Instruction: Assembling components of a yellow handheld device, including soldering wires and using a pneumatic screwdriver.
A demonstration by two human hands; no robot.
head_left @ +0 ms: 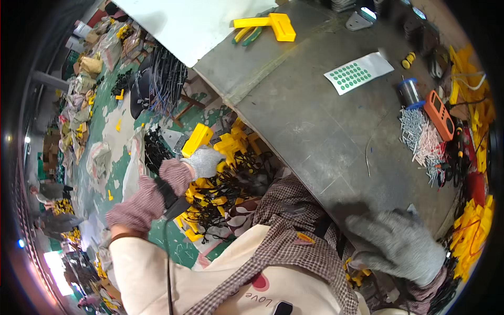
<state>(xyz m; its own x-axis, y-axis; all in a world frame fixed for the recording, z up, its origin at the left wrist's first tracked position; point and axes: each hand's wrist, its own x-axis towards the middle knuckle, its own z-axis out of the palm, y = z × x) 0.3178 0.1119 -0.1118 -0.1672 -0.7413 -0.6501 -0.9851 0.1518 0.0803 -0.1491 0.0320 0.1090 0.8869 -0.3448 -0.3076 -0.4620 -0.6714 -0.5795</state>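
Observation:
My left hand (206, 161), in a pale grey glove with a wrapped pinkish sleeve, reaches out over the left side of the table. It closes on a yellow plastic housing (197, 140), which sticks up beyond the glove; the fingertips are partly hidden. Just beneath and beside that hand lies a heap of yellow plastic parts with black cables (210, 202). My right hand (401, 242), in a darker grey glove, hovers at the table's near edge on the right. Its fingers stretch apart, slightly blurred, and nothing shows in them.
On the grey table (315, 121) lie a yellow part (283, 27), green-handled pliers (248, 35), a sticker sheet (359, 72), a solder spool (410, 93), an orange meter (439, 115) and small screws (415, 128). More yellow parts (472, 236) crowd the right edge. Sacks (100, 160) line the floor.

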